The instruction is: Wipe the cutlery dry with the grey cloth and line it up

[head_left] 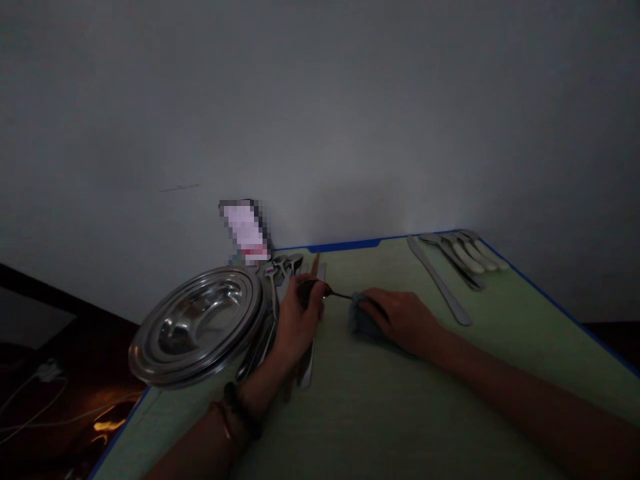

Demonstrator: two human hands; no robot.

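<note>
My left hand (297, 319) is closed around the bowl end of a dark metal spoon (336, 293), whose handle points right. My right hand (403, 319) presses a small grey cloth (361, 320) against the spoon's handle, fingers wrapped over the cloth. Both hands rest on a pale green table (390, 400) with a blue edge. Under and beside my left hand lies a heap of cutlery (287, 270), partly hidden by the hand.
A stack of round steel plates (200, 323) sits at the table's left edge, overhanging it. A knife (440, 283) and several light-handled spoons (467, 253) lie in a row at the far right. A blurred upright object (245, 230) stands against the white wall.
</note>
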